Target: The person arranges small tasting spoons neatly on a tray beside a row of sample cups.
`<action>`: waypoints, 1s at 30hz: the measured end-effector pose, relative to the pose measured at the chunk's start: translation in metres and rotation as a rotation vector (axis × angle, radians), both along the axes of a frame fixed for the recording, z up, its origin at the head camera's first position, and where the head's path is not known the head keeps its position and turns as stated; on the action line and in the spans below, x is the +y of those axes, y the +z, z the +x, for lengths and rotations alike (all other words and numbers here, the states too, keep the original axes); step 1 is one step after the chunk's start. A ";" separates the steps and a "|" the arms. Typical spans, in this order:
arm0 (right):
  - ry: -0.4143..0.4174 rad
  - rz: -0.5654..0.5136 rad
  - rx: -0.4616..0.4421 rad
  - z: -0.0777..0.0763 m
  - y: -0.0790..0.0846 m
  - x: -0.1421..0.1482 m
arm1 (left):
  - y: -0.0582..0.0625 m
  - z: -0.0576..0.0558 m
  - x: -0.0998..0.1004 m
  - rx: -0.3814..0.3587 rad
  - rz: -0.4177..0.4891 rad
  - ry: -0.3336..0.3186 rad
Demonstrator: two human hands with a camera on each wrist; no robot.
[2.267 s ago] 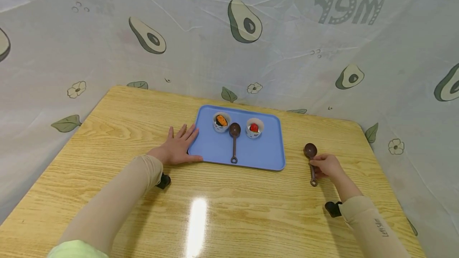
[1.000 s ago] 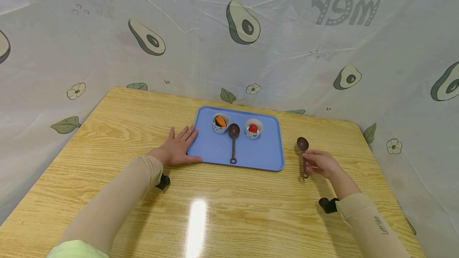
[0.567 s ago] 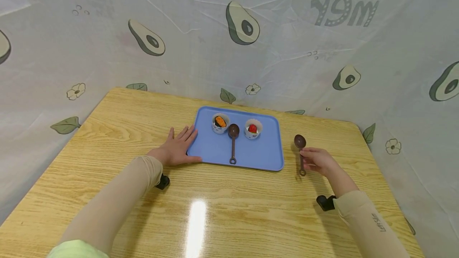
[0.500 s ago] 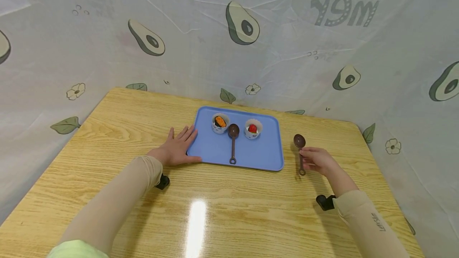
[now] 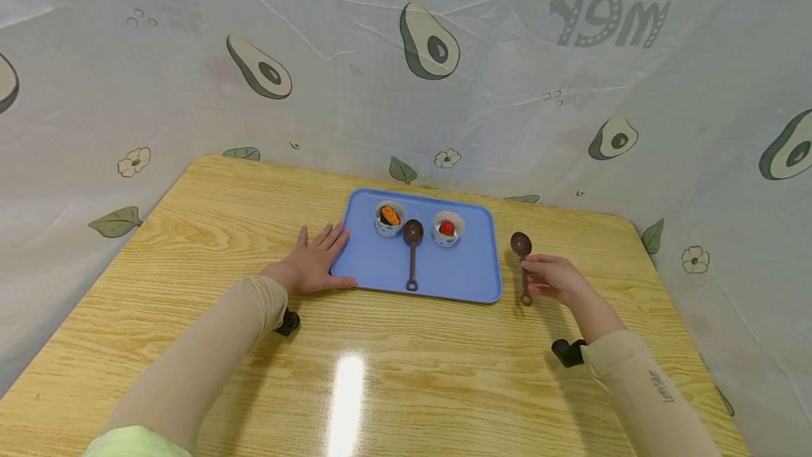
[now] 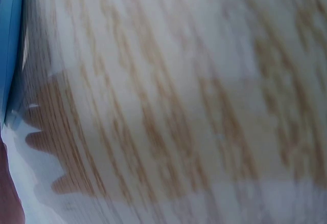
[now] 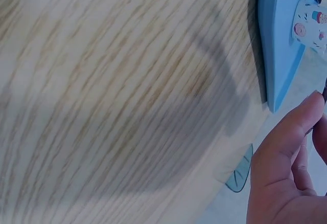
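To the right of the blue tray [image 5: 457, 281], my right hand [image 5: 553, 279] pinches the handle of a dark brown measuring spoon [image 5: 521, 244], its bowl pointing away from me. The spoon seems held a little above the table. My left hand [image 5: 311, 263] lies with straight, spread fingers against the tray's left edge, thumb at the front corner. On the tray a second brown measuring spoon [image 5: 413, 231] lies between two paper cups. The left cup [image 5: 389, 230] holds an orange-and-black sushi-like piece [image 5: 390, 215]; the right cup [image 5: 447, 238] holds a red piece [image 5: 447, 228].
The wooden table [image 5: 406, 365] runs up to a pale curtain [image 5: 342, 90] printed with avocados, at the back and sides. A black wrist camera [image 5: 567, 352] sits below the right wrist, another camera [image 5: 288, 323] below the left. Light glares off the table's front.
My right hand has carried the spoon leftward and slightly away from me, closer to the tray. The left hand, the tray and the things on it stay where they were.
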State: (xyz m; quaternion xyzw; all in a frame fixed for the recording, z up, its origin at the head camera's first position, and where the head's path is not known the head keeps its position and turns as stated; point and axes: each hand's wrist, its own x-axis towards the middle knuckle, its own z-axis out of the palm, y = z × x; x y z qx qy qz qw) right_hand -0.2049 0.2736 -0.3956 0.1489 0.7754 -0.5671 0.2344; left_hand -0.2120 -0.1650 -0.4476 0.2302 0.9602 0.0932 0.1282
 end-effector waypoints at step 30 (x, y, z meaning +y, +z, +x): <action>0.001 0.011 -0.001 -0.012 -0.003 -0.034 | 0.000 0.000 0.000 -0.003 0.011 0.000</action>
